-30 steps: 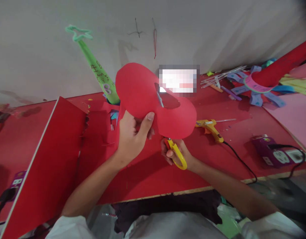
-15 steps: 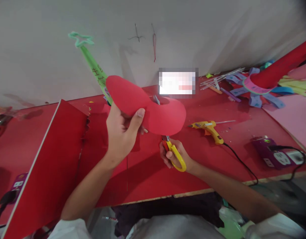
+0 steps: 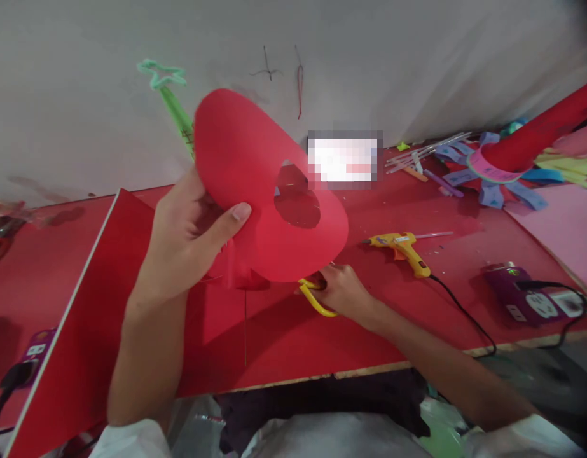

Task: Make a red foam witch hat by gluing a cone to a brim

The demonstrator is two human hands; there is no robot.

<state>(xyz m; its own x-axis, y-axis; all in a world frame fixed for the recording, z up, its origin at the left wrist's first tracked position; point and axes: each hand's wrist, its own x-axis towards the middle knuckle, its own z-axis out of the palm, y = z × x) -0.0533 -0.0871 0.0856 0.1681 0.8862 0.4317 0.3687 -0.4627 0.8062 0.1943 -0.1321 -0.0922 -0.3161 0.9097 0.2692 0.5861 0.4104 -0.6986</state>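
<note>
We're clamping the holed red paper (image 3: 236, 152) above the table (image 3: 283, 343) with our left hand's (image 3: 188, 222) fingers, our right hand (image 3: 343, 289) curling its fingers around yellow-handled scissors (image 3: 317, 302).

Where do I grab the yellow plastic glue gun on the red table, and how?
Probably by its handle, coming from the near right side: the glue gun lies on its side, with that chunky handle slanting towards you and the thin nozzle pointing left.
</note>
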